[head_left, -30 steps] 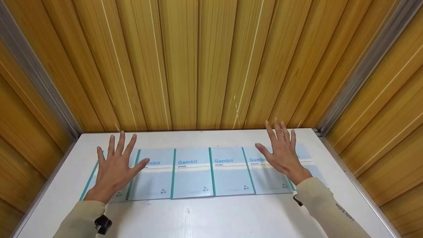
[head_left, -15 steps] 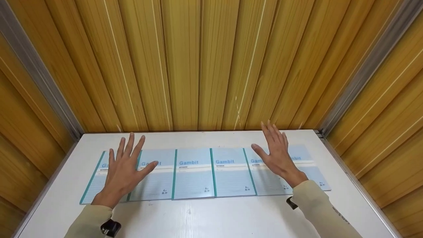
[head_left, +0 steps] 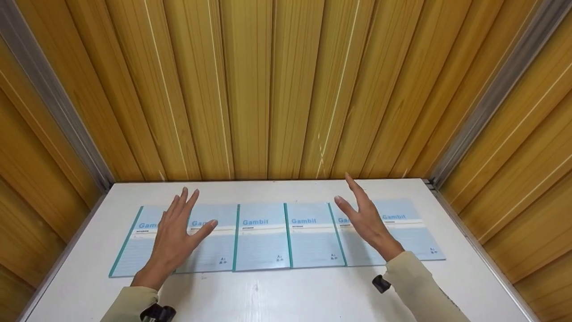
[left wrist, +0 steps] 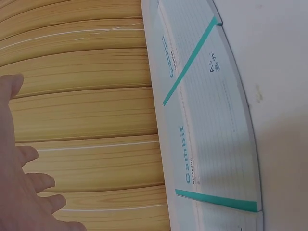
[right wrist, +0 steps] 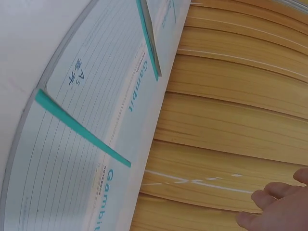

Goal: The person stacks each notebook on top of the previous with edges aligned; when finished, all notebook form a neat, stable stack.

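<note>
Several light-blue Gambit notebooks [head_left: 261,248] with green spines lie flat, side by side in a row. My left hand [head_left: 175,237] hovers over the two leftmost ones, fingers extended and thumb spread to the right. Above the right part of the row is my right hand [head_left: 370,223], turned edge-on with its thumb apart; it covers part of the second notebook from the right. Neither hand holds anything. In the left wrist view, the left fingertips [left wrist: 41,182] stand apart from the covers; the right wrist view shows the right fingers [right wrist: 269,199] likewise away from the notebooks.
The notebooks rest on a white table [head_left: 263,299]. Behind it rises a wood-patterned panel wall [head_left: 268,89], with similar panels on both sides and a grey metal post [head_left: 58,98] in the left corner. A black wrist device [head_left: 381,283] sits under the right sleeve.
Both hands have moved inward, the left one rightward and the right one leftward. The right hand has turned edge-on, and its fingers have drawn together. The notebooks stay in place.
</note>
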`<control>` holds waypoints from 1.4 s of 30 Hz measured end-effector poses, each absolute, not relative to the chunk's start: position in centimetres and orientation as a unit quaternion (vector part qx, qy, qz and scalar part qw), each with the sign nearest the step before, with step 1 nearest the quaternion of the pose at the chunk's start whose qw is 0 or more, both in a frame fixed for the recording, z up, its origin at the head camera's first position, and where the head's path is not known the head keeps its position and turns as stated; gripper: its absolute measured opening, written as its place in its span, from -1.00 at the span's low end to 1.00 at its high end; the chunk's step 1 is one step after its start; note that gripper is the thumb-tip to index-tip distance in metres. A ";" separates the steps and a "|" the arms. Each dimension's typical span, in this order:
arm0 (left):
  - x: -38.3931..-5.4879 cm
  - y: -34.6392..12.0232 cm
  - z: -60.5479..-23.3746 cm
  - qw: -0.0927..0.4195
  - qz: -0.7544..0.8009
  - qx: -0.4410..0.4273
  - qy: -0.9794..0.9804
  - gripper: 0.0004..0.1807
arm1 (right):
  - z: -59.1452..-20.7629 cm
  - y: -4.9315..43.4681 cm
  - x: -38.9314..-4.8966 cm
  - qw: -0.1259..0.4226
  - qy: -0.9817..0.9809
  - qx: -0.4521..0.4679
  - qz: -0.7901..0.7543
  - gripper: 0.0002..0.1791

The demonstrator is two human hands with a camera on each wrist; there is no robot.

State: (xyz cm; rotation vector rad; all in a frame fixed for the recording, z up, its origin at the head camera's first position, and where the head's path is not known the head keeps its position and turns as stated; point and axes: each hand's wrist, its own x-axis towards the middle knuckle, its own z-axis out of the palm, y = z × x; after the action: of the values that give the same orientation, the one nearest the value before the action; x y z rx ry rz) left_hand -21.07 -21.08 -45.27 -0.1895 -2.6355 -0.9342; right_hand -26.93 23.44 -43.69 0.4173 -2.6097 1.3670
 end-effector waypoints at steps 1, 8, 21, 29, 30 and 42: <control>-21.0 -21.0 -45.3 0.167 -0.334 -0.067 -0.925 0.01 | -43.8 23.3 -26.9 0.083 -0.869 0.143 0.466 -0.14; -20.5 -20.3 -45.9 0.146 -0.370 -0.059 -0.915 0.00 | -44.6 22.1 -26.7 0.076 -0.833 0.184 0.517 -0.18; -20.5 -18.9 -47.6 0.124 -0.410 -0.055 -0.902 -0.10 | -46.3 19.8 -26.3 0.066 -0.807 0.178 0.559 -0.26; -20.7 -18.4 -48.6 0.115 -0.443 -0.070 -0.887 -0.12 | -47.4 18.8 -26.3 0.056 -0.798 0.178 0.573 -0.34; -20.8 -18.4 -48.8 0.116 -0.445 -0.073 -0.885 -0.12 | -47.5 18.7 -26.3 0.052 -0.795 0.177 0.578 -0.35; -21.2 -18.3 -50.2 0.144 -0.476 -0.092 -0.863 -0.29 | -49.2 17.5 -26.8 0.031 -0.780 0.182 0.598 -0.48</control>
State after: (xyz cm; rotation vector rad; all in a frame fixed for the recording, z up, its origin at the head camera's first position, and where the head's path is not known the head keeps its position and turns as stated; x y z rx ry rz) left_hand -21.17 -18.28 -50.18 -0.2652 -2.4878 -1.3714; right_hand -26.77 17.54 -49.16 0.5595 -2.4037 1.8426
